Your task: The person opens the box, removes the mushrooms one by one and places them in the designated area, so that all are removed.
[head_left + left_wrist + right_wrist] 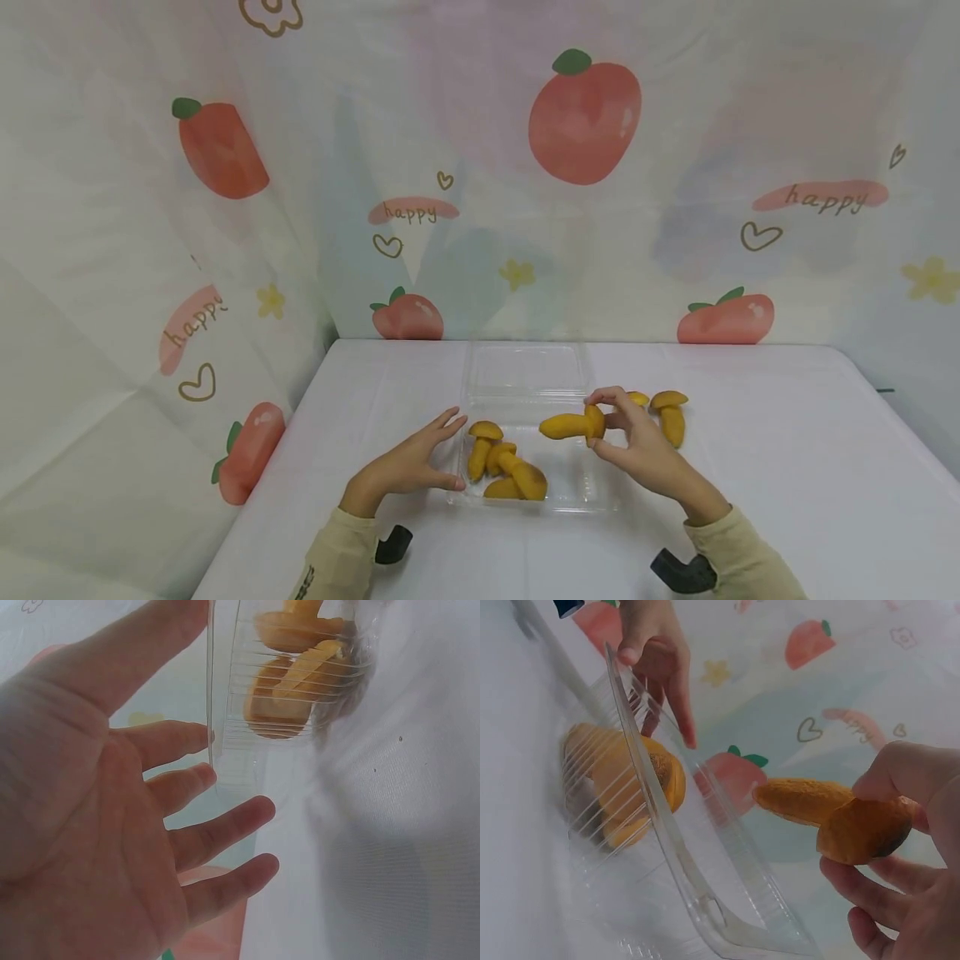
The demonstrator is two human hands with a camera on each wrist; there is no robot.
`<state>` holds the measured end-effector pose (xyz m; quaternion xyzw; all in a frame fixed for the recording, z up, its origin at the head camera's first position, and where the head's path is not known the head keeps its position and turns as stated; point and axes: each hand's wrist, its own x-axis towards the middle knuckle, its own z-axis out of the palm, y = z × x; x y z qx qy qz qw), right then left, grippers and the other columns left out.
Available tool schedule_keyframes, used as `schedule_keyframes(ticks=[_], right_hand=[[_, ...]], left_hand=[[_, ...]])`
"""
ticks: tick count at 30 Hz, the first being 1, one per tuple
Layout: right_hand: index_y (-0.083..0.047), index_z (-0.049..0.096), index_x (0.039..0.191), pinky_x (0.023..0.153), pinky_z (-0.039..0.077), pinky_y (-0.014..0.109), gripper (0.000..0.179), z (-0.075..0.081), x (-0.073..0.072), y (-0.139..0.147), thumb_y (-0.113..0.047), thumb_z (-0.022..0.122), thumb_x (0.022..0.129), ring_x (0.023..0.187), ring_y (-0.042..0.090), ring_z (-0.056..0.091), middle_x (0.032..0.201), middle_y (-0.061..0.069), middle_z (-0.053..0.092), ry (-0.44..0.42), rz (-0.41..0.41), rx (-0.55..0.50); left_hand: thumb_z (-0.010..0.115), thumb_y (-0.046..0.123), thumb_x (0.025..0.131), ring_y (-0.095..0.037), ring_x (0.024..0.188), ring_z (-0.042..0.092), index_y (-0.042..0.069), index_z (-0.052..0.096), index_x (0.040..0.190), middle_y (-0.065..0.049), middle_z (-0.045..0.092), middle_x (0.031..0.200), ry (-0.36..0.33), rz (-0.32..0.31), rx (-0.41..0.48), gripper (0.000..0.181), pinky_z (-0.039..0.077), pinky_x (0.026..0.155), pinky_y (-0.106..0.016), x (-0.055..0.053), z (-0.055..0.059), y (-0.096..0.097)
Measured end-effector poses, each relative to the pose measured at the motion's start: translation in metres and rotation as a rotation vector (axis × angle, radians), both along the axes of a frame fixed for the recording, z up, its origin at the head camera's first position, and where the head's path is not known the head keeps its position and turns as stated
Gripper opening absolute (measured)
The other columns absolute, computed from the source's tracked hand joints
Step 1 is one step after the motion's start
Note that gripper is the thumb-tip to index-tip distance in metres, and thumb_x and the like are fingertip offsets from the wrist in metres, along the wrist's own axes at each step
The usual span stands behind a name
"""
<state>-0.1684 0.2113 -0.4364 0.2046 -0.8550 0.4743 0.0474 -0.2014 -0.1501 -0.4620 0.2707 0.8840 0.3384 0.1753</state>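
Note:
A yellow-brown mushroom [567, 426] is pinched by its cap in my right hand [643, 442], above the right half of a clear plastic box [581, 487]. In the right wrist view the held mushroom [802, 802] points its stem toward the box. Several mushrooms [525, 475] lie together in the box's left part. My left hand [412, 462] spreads its fingers at the left side of the box. In the left wrist view, fingertips [202, 774] touch the box's rim, and the palm faces it.
The box's hinged lid [527, 367] lies opened toward the back. To the right, two more mushrooms rest on the white table [795, 450], one mushroom [670, 412] plain to see and the other partly behind my right hand. A fruit-printed cloth [480, 167] hangs behind.

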Motion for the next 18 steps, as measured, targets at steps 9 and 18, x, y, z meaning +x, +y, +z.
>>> schedule_keyframes(ticks=[9,18], right_hand=[[0.004,0.057,0.138,0.085,0.050,0.015,0.050,-0.0017,-0.0045,0.0039,0.002,0.071,0.090,0.099,0.002,0.059,0.123,0.014,0.066,0.068,0.099,-0.149],[-0.001,0.043,0.134,0.093,0.051,0.014,0.040,0.0023,-0.0031,0.0069,0.005,0.058,0.098,0.114,-0.001,0.061,0.128,-0.015,0.065,0.044,0.092,-0.327]], left_hand=[[0.084,0.033,0.084,-0.041,0.155,0.021,0.010,0.028,0.161,-0.015,0.014,0.171,-0.001,0.014,-0.006,0.098,0.027,0.121,-0.064,0.0011,-0.0012,0.0005],[0.084,0.031,0.084,-0.041,0.155,0.022,0.009,0.028,0.160,-0.016,0.014,0.171,0.008,0.012,-0.007,0.097,0.027,0.120,-0.064,0.0018,0.0012,0.0017]])
